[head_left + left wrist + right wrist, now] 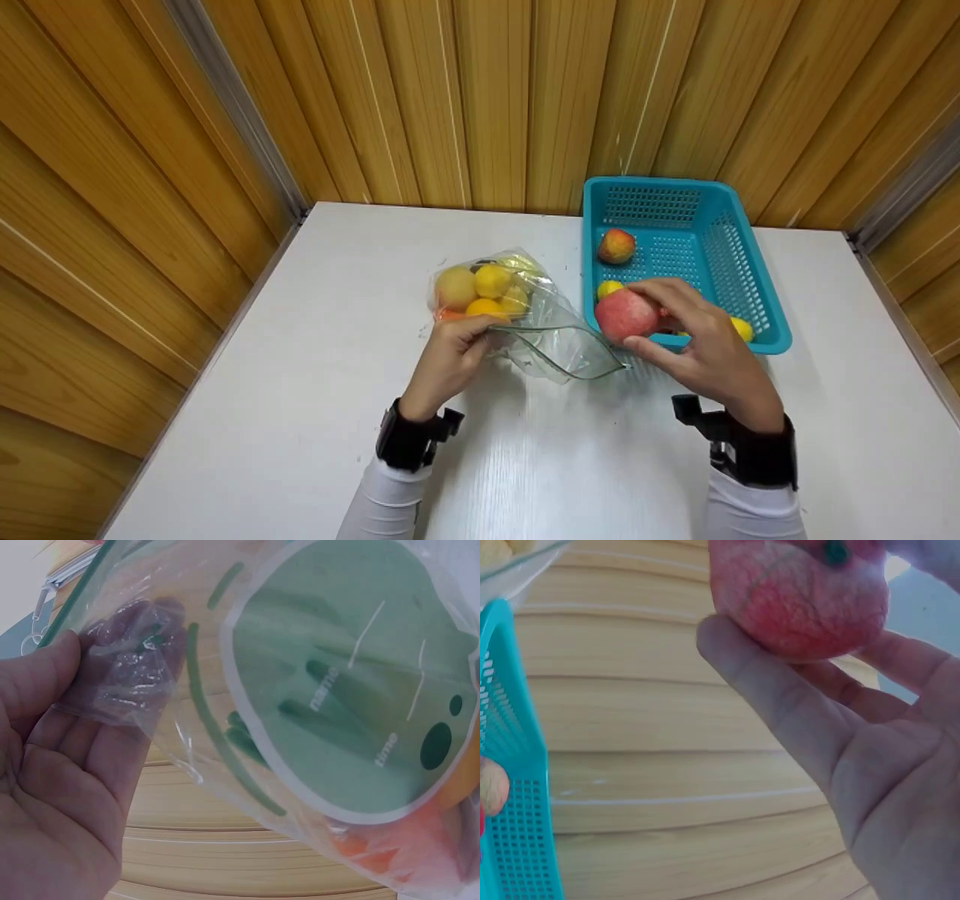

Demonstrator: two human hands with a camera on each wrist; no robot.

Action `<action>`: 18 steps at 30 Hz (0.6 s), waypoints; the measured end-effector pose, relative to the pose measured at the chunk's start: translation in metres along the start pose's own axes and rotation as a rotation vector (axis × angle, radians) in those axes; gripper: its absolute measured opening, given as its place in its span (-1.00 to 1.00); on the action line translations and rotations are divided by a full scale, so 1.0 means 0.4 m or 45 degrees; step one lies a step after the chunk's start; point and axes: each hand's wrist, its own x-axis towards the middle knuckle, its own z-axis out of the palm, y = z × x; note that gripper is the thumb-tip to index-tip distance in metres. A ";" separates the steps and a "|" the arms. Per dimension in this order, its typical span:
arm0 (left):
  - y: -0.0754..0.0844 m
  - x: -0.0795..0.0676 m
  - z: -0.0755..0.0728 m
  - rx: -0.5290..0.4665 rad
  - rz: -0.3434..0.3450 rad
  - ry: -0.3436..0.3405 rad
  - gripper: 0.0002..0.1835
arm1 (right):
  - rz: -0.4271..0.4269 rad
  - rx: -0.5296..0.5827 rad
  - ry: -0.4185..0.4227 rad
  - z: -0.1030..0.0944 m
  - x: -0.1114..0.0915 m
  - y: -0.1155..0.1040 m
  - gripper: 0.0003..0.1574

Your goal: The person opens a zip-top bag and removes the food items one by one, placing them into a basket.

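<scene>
My left hand (451, 360) pinches the rim of a clear zip bag (551, 337) between thumb and fingers. Its green-edged mouth gapes toward the right. Inside lie several yellow and orange fruits (493, 281). A green printed patch (337, 690) with the words "name" and "time" fills much of the left wrist view. My right hand (701, 341) grips a pinkish-red round fruit (627, 316) with thumb and fingers, right of the bag's mouth and over the basket's near left edge. In the right wrist view, this fruit (799, 600) has a small green spot.
A teal plastic basket (761, 281) stands at the back right. In it are a red-yellow fruit (616, 246) and yellow fruits (741, 328), partly hidden by my right hand. The white table (315, 390) meets wood-panelled walls (487, 105) at the back and sides.
</scene>
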 end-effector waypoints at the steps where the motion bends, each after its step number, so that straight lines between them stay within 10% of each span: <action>1: 0.000 0.000 0.000 -0.003 -0.007 -0.005 -0.76 | 0.017 0.002 0.019 -0.001 0.002 0.005 -0.19; 18: 0.000 0.000 0.000 -0.008 -0.025 -0.016 -0.79 | 0.392 0.023 0.266 0.026 0.043 0.110 -0.22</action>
